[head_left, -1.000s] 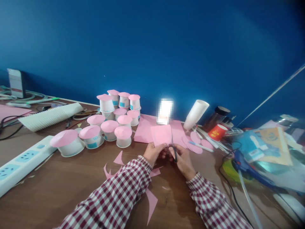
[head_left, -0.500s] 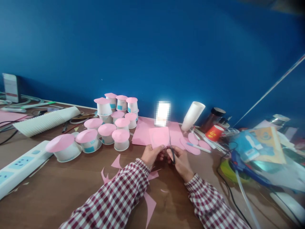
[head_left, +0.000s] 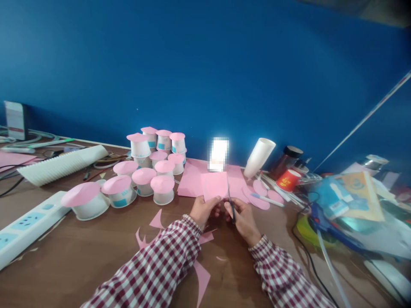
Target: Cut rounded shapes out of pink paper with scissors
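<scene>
My left hand [head_left: 204, 209] pinches the lower edge of a square piece of pink paper [head_left: 214, 185], held up over the table. Closed around the dark handles of a pair of scissors [head_left: 232, 210] is my right hand [head_left: 243, 217]. The scissors' blades point away from me along the right edge of the paper. Pink paper offcuts [head_left: 202, 278] lie on the brown table between and beside my forearms. Behind the held piece lies a larger pink sheet [head_left: 189, 182]. Cut pink paper discs [head_left: 275, 196] rest to the right, with a pen [head_left: 268, 199] across them.
White paper cups topped with pink paper [head_left: 163, 196] stand at the left, some stacked. A white power strip [head_left: 32, 222] lies in front of them. Further right are a leaning stack of white cups [head_left: 259, 157], a red cup [head_left: 289, 179] and a blue glue gun [head_left: 337, 233].
The view has shifted very slightly. The square of paper now faces me a little more evenly; both hands keep their hold in nearly the same place.
</scene>
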A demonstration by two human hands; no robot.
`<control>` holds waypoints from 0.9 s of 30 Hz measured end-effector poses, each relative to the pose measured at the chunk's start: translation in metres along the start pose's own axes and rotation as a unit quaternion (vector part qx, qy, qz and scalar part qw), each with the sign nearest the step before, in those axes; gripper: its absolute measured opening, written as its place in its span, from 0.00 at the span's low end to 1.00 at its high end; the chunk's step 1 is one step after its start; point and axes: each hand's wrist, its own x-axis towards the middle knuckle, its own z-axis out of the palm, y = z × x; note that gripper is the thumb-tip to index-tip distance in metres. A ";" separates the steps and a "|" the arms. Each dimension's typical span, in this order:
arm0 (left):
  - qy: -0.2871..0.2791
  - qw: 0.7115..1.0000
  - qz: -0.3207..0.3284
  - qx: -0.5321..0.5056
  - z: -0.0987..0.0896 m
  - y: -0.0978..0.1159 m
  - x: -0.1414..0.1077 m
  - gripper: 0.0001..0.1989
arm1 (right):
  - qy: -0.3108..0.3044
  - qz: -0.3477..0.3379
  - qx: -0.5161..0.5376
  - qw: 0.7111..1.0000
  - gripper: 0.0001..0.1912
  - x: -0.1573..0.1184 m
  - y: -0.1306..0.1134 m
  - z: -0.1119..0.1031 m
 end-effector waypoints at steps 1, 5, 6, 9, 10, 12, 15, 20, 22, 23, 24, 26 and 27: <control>0.000 1.000 -0.001 0.001 0.000 0.000 0.000 0.11 | 0.000 0.001 -0.002 1.000 0.18 0.000 0.000 0.000; -0.003 1.000 -0.001 -0.003 0.000 0.000 0.001 0.11 | 0.001 0.003 -0.001 1.000 0.18 -0.001 -0.001 0.001; -0.007 1.000 0.001 -0.005 0.000 -0.001 0.001 0.11 | 0.001 0.004 0.001 1.000 0.18 -0.001 -0.002 0.001; -0.010 1.000 0.002 -0.008 -0.001 -0.002 0.001 0.11 | 0.001 0.005 0.002 1.000 0.18 -0.001 -0.002 0.001; -0.010 1.000 0.002 -0.007 -0.001 -0.002 0.001 0.11 | 0.001 0.004 0.001 1.000 0.18 -0.001 -0.003 0.001; -0.010 1.000 0.004 -0.005 -0.001 -0.002 0.001 0.12 | 0.004 0.004 -0.003 1.000 0.18 -0.002 -0.003 0.001; -0.011 1.000 0.010 0.001 -0.002 -0.002 0.002 0.12 | 0.008 0.003 -0.010 1.000 0.18 -0.002 -0.004 0.000; -0.006 1.000 0.008 0.006 -0.002 -0.003 0.002 0.12 | 0.004 0.001 -0.021 1.000 0.19 -0.003 -0.004 0.000; -0.005 1.000 0.009 0.009 -0.002 -0.003 0.003 0.12 | 0.003 -0.001 -0.020 1.000 0.18 -0.003 -0.003 -0.001; -0.006 1.000 0.010 0.009 -0.002 -0.003 0.003 0.12 | 0.004 -0.001 -0.019 1.000 0.18 -0.002 -0.002 -0.001; -0.007 1.000 0.009 0.008 -0.002 -0.003 0.003 0.11 | 0.005 -0.001 -0.019 1.000 0.18 -0.002 -0.001 -0.001; -0.009 1.000 0.007 0.004 -0.001 -0.002 0.003 0.12 | 0.008 -0.002 -0.019 1.000 0.18 -0.002 0.000 -0.001; -0.009 1.000 0.006 0.003 -0.001 -0.001 0.002 0.12 | 0.009 -0.002 -0.020 1.000 0.19 -0.001 0.001 -0.001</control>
